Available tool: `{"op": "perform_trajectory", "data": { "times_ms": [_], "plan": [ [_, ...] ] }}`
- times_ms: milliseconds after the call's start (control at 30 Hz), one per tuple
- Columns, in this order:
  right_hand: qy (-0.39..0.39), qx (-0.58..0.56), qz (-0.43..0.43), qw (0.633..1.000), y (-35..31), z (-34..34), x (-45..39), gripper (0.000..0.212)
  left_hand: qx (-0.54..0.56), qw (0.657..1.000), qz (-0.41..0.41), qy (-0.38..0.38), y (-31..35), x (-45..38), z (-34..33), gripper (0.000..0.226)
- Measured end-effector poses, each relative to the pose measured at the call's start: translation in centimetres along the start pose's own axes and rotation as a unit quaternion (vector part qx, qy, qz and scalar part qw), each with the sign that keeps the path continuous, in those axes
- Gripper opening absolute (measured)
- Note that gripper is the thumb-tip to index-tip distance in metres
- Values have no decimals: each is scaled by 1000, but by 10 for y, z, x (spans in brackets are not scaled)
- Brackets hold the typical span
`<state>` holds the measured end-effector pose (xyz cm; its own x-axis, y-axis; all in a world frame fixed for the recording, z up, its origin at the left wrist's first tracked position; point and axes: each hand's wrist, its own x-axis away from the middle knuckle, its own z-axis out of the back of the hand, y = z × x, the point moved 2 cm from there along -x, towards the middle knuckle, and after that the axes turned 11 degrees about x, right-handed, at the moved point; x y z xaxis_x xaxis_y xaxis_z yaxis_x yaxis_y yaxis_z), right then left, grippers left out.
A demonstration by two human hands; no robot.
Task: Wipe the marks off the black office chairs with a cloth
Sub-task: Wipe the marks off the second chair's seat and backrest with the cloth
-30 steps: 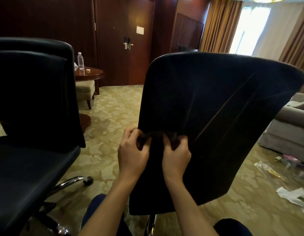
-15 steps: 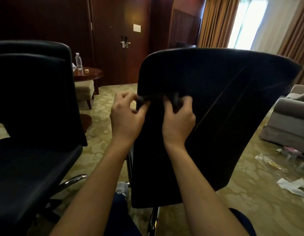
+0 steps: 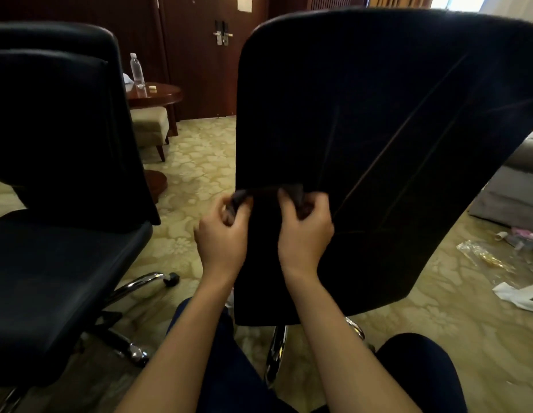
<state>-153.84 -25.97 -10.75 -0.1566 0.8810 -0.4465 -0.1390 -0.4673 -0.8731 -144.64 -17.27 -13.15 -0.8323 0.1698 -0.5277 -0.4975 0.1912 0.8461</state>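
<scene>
The back of a black office chair (image 3: 378, 129) fills the middle and right of the head view, faint streaks running across it. A dark cloth (image 3: 269, 192) is stretched between my two hands and pressed flat on the backrest's lower left part. My left hand (image 3: 222, 236) pinches the cloth's left end at the chair's edge. My right hand (image 3: 304, 231) grips its right end. A second black office chair (image 3: 59, 234) stands to the left, seat towards me.
Behind the left chair is a round wooden table (image 3: 154, 93) with a water bottle (image 3: 137, 70); a beige stool (image 3: 150, 126) stands beneath. A grey sofa (image 3: 515, 189) sits at right. Plastic wrap and paper scraps (image 3: 503, 272) litter the patterned carpet. My knees are below the chair.
Both hands slid the cloth up the backrest and have now come back down to its lower left part. The chair back stayed where it was.
</scene>
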Motion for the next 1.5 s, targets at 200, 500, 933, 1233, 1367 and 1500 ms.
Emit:
{"op": "perform_trajectory", "data": {
  "times_ms": [200, 500, 933, 1233, 1367, 1500],
  "plan": [
    [-11, -21, -26, 999, 8, -15, -1, 25, 31, 999, 5, 1, -5, -9, -4, 21],
    [-87, 62, -180, 978, 131, -41, 61, 26, -50, 979, 194, -40, -118, 73, 9, 13],
    [-21, -81, -24, 996, -2, -34, 5, 18, 109, 992, 66, -17, -20, -26, 8, 17],
    [-44, 8, -47, 998, 54, -53, 30, 25, 93, 985, 130, -62, -84, 4, 13, 38],
    [-63, 43, -84, 994, 93, -68, 54, 27, 71, 983, 155, -64, -118, 29, 18, 46],
    [-69, 49, -117, 990, 110, -82, 66, 28, 23, 985, 145, -89, -132, 21, 27, 48]
  ]
}}
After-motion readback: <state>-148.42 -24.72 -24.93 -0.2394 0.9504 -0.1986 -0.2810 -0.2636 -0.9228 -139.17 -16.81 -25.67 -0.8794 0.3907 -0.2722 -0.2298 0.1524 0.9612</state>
